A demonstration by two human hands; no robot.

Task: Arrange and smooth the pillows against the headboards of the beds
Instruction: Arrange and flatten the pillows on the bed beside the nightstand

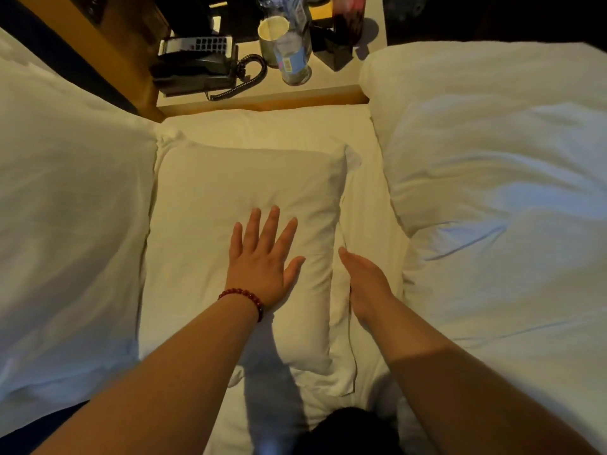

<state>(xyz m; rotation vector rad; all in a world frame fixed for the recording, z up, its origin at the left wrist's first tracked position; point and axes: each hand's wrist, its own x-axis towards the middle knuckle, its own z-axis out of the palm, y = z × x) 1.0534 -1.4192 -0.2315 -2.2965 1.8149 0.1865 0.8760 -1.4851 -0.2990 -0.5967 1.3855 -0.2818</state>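
Pillow (pixel 230 192), white, lies flat on the bed (pixel 368 208) between a larger pillow (pixel 72 208) on the left and a bunched duvet (pixel 492 192) on the right, its far end near the bed edge below the desk (pixel 262 96). Left hand (pixel 262 257) presses palm-down on it, fingers straight and spread. Right hand (pixel 364 280), fingers straight, stands edge-on along its right side. Hands apart. Telephone (pixel 197 67) on the desk's left part.
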